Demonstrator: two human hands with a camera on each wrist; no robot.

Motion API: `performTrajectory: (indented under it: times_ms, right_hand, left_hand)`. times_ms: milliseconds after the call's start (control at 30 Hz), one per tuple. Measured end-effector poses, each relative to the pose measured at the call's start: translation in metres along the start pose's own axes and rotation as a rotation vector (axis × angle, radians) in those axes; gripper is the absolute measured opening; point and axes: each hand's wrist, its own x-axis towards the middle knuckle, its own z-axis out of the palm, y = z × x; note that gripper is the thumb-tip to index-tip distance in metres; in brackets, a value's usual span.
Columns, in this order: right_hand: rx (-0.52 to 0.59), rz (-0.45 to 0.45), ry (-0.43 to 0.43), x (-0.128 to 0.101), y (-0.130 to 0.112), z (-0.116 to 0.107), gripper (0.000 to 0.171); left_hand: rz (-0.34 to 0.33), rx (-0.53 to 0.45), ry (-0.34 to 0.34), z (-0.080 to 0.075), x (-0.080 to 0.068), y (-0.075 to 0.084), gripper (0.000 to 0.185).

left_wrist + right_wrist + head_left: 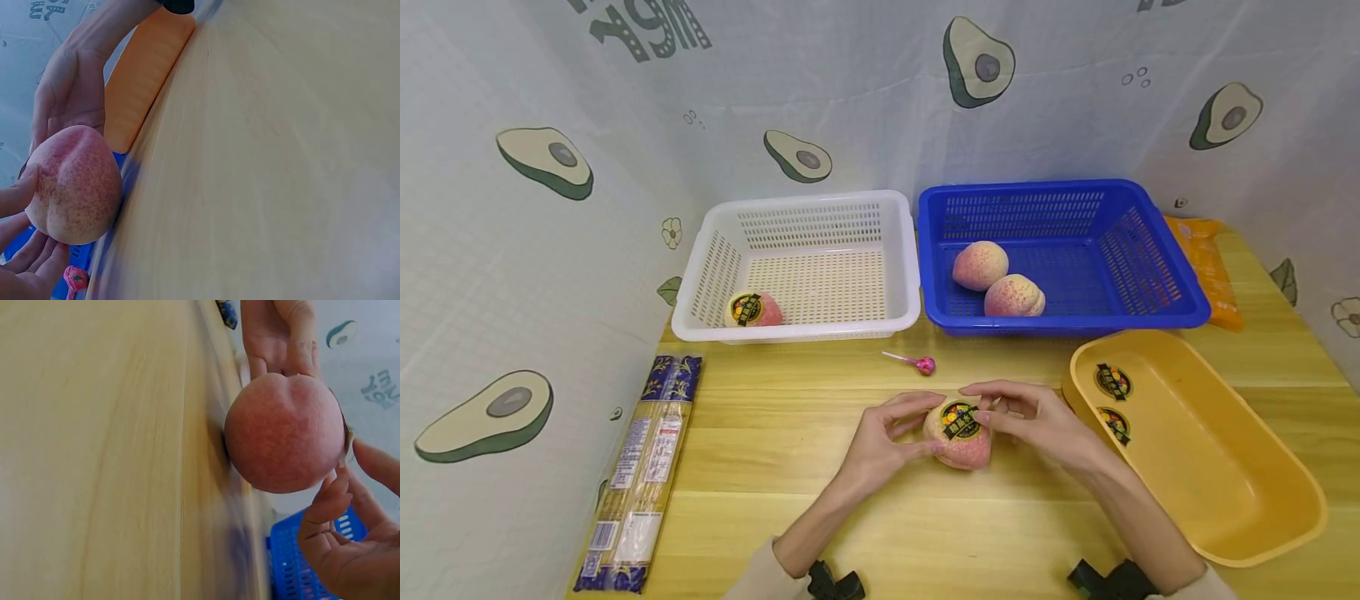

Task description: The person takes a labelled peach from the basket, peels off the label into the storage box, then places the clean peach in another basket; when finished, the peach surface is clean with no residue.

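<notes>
Spreading beneath both hands is a pale yellow wood-grain table [775, 433], set against a whitish sheet printed with green avocados [865, 100] that covers the walls behind and to the left. Near the middle, the left hand [887, 442] is partly closed, thumb and fingers gripping a pink-and-cream peach with a soft matte skin [962, 452]; whether the peach touches the tabletop cannot be told. The right hand [1033, 421] bends its fingers at the peach's other side — thumb and fingertip pinching the edge of a round black label with bright fruit print [958, 421]. Along the back stand a white slotted plastic basket [820, 328], holding a labelled pink-and-yellow peach [767, 310], and a blue slotted plastic basket [1067, 322] with two bare blush-coloured peaches [1015, 297]. A pink lollipop on a thin stick [925, 366] lies before them. To the right sits a smooth yellow-orange plastic tub [1210, 450], two dark round labels [1112, 381] on its inner side; a bright orange packet [1213, 271] lies beside the blue basket. Far left — two long clear packs with blue ends [658, 450], side by side.
</notes>
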Motion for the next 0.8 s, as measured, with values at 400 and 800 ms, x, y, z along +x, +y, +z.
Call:
performTrajectory:
  times_ms: [400,800]
  right_hand:
    - [0.048,0.081,0.019,-0.0006,-0.0060,0.0039,0.036]
    - [0.070,0.074,0.076,-0.0013,-0.0069,0.0080,0.034]
  left_hand:
    - [0.010,0.005,-0.052,-0.0017,0.0015,-0.0018,0.056]
    - [0.012,-0.021,-0.057,0.0018,0.0017,-0.0026,0.058]
